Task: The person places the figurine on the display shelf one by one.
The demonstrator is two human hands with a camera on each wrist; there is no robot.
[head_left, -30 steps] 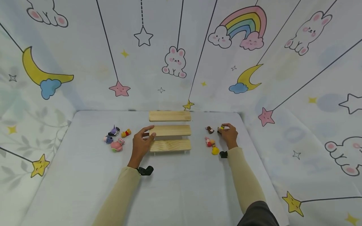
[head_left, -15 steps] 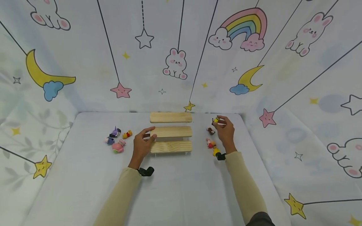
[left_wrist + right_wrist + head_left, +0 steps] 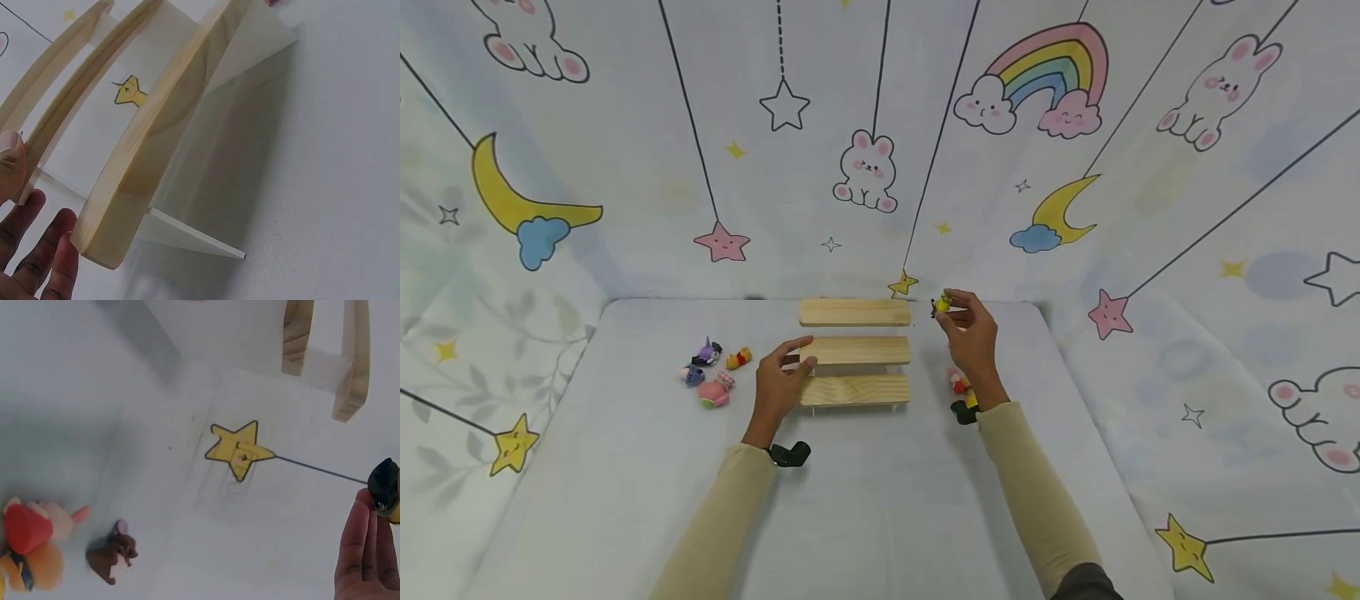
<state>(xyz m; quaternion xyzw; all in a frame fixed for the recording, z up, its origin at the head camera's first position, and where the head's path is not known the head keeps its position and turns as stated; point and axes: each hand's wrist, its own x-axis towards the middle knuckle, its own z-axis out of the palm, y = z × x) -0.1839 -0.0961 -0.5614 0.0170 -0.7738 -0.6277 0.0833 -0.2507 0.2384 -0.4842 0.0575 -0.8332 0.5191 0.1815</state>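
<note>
A three-tier display stand with pale wooden boards [image 3: 857, 351] and clear supports stands at the back middle of the table. My left hand [image 3: 778, 385] grips the left end of its middle board. In the left wrist view, the thumb [image 3: 9, 164] lies over that board, with the fingers below and beside it. My right hand [image 3: 973, 340] pinches a small yellow-and-black figurine [image 3: 941, 305] between thumb and fingertips, raised just right of the top board. Only part of the figurine shows at the right edge of the right wrist view, dark on top.
Left of the stand lie several figurines: a purple-and-black one [image 3: 706, 353], a blue one [image 3: 692, 376], an orange-and-red bear [image 3: 738, 358] and a pink one [image 3: 713, 392]. Near my right wrist lie a brown figurine [image 3: 112, 556] and a red-and-pink one [image 3: 31, 526]. A patterned curtain [image 3: 820, 167] rises behind.
My right hand has lifted the yellow-and-black figurine from the right-hand group and carried it left and back toward the stand's top board. The left hand stays at the stand.
</note>
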